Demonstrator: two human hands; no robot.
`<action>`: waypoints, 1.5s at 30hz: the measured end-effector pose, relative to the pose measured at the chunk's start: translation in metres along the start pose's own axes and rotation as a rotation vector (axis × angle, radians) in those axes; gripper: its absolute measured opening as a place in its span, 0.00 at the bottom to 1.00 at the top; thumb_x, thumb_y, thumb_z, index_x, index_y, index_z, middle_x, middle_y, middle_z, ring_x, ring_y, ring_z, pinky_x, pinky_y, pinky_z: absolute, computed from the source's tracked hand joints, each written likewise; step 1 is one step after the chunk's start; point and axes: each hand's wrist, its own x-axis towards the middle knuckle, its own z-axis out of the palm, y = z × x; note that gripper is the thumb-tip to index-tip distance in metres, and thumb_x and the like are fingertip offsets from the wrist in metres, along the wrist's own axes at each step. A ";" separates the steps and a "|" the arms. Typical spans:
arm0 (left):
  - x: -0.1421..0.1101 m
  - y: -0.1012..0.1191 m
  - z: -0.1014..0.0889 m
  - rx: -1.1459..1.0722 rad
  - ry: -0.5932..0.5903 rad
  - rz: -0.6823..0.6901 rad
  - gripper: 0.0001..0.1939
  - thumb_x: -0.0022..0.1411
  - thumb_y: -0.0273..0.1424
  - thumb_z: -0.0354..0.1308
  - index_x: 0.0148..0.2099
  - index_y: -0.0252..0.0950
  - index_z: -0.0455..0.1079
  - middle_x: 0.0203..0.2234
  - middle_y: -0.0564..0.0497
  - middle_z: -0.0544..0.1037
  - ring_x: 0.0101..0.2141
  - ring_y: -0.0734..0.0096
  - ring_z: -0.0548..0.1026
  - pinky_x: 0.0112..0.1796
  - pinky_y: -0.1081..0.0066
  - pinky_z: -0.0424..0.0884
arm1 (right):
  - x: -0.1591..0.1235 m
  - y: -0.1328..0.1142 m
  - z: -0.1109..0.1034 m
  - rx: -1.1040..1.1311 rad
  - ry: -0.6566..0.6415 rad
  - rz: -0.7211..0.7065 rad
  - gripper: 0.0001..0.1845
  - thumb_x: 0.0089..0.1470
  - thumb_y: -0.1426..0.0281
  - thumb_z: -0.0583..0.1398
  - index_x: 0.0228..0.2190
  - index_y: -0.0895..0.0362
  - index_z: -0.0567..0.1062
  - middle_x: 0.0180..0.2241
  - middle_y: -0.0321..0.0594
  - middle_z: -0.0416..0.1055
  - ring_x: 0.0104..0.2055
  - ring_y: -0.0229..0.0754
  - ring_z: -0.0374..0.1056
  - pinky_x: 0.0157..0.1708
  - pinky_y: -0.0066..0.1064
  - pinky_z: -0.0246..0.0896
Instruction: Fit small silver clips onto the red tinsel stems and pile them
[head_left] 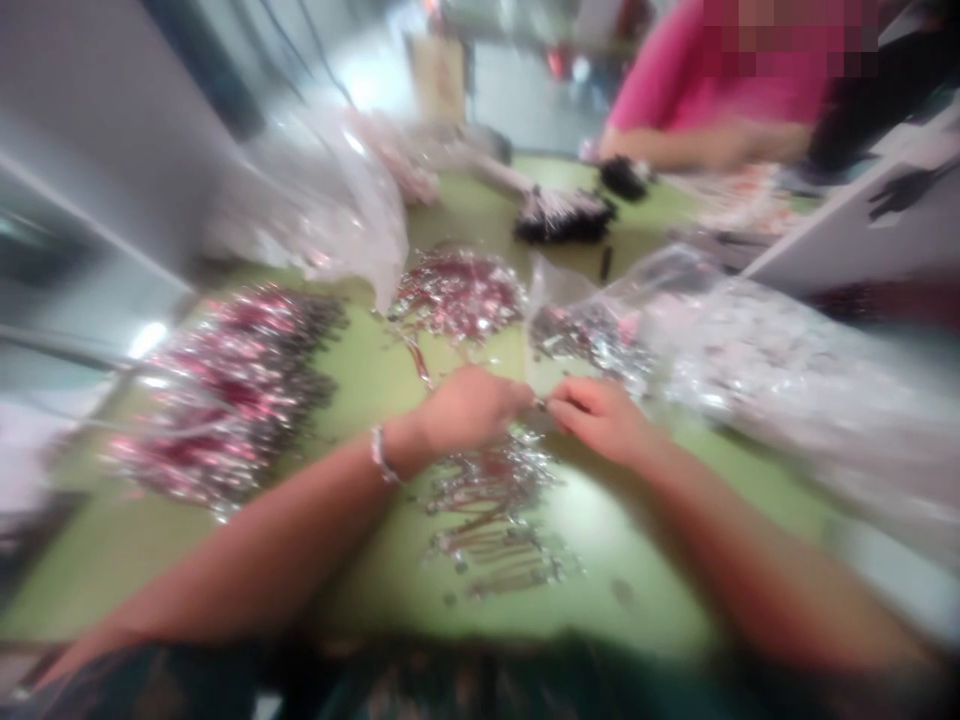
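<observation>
The picture is smeared by motion. My left hand (469, 410) and my right hand (600, 418) meet fingertip to fingertip over a green table (360, 370). Both have fingers curled in a pinch around something small that I cannot make out. A bracelet circles my left wrist. Just below the hands lies a small heap of shiny silver and pink pieces (491, 515). A larger pile of the same pieces (229, 385) lies to the left, and another pile (457, 292) sits beyond the hands.
Clear plastic bags (765, 370) with shiny pieces lie at the right, another bag (330, 200) at the back left. A person in a pink top (712, 90) works at the far side, near dark bundles (562, 215). A white board (862, 230) stands at right.
</observation>
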 end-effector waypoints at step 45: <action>0.004 -0.008 0.006 -0.656 0.159 -0.146 0.19 0.71 0.36 0.44 0.30 0.34 0.67 0.23 0.54 0.74 0.24 0.79 0.69 0.31 0.73 0.68 | 0.002 -0.005 -0.011 0.449 0.103 0.202 0.09 0.58 0.66 0.57 0.40 0.54 0.72 0.25 0.35 0.74 0.22 0.34 0.67 0.21 0.29 0.61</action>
